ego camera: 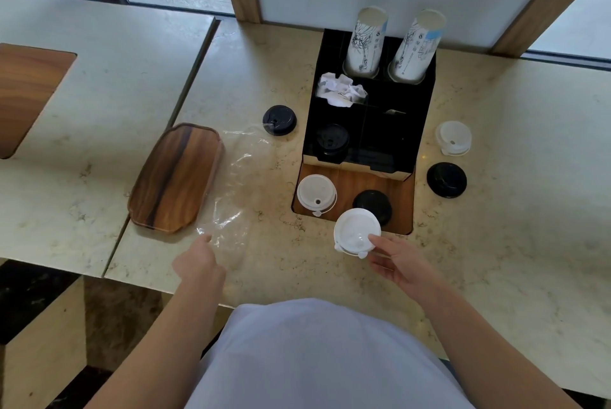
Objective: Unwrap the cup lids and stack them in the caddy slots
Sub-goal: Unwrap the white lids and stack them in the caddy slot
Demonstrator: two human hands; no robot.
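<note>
My right hand (398, 263) holds a stack of white lids (355, 232) just in front of the wooden recess (401, 192) under the black caddy (393, 131). My left hand (198, 261) pinches the near end of a clear plastic wrapper (236, 184) lying on the counter. Inside the recess sit a white lid stack (315, 192) and a black lid stack (372, 202). A black lid stack (332, 139) stands in the caddy's front left slot. More lids rest on the counter: black (279, 119) at the left, white (453, 137) and black (446, 180) at the right.
Two upside-down stacks of paper cups (365, 41) stand in the caddy's rear slots, with crumpled white napkins (340, 89) in a middle slot. A wooden tray (177, 177) lies left of the wrapper. The counter's front edge runs near my body.
</note>
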